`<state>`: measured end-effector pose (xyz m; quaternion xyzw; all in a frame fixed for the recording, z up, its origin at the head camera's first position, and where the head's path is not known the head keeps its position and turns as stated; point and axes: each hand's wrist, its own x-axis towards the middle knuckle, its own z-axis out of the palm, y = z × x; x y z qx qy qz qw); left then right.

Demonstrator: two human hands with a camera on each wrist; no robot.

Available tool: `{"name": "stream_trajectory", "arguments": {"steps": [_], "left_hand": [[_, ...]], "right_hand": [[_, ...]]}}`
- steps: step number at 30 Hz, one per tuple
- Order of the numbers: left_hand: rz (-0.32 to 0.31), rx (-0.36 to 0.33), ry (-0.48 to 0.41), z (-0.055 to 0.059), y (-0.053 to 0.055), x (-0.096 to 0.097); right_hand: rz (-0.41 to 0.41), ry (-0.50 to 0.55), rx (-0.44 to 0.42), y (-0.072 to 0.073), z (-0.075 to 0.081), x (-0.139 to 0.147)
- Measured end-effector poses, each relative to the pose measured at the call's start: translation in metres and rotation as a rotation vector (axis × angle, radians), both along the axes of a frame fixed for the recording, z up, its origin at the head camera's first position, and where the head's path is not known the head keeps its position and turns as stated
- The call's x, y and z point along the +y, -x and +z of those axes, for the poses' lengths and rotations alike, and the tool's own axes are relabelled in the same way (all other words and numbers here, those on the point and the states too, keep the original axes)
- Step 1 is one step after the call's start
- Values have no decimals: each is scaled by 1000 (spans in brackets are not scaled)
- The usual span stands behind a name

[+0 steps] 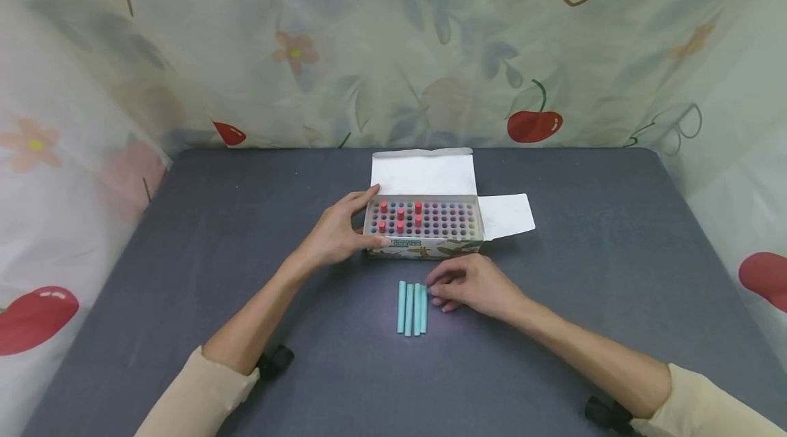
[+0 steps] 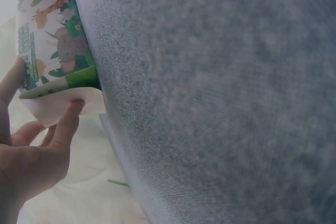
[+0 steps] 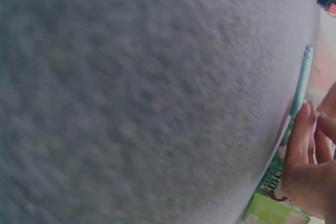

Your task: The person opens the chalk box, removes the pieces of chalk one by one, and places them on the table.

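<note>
Gripped at its left end by my left hand (image 1: pixel 338 229), an open cardboard box (image 1: pixel 424 248) lies on the table. The thumb is on its front face and the fingers reach round the far corner. Several red chalk sticks (image 1: pixel 400 214) stand in its insert of holes (image 1: pixel 453 216). In front of the box, several teal chalk sticks (image 1: pixel 408 309) lie side by side. My right hand (image 1: pixel 476 287) has its fingertips at the upper end of the rightmost stick; whether they pinch it is hard to see. A teal chalk stick (image 3: pixel 303 80) meets those fingertips in the right wrist view.
The box's white lid (image 1: pixel 424 174) is folded back, and a side flap (image 1: pixel 507 214) sticks out to the right. Dark grey cloth covers the table (image 1: pixel 295 382). A patterned curtain (image 1: pixel 393 48) hangs behind and at both sides.
</note>
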<state>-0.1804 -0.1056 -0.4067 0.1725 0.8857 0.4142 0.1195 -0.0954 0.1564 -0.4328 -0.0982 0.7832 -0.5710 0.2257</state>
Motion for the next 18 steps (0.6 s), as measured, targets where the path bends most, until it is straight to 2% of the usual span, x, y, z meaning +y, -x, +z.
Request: {"name": "stream_trajectory", "arguments": {"steps": [5, 18], "left_hand": [[-1, 0, 5, 0, 0, 0], [4, -4, 14, 1, 0, 0]], "right_hand": [[82, -39, 65, 2, 13, 1], [212, -85, 261, 16, 46, 3]]}}
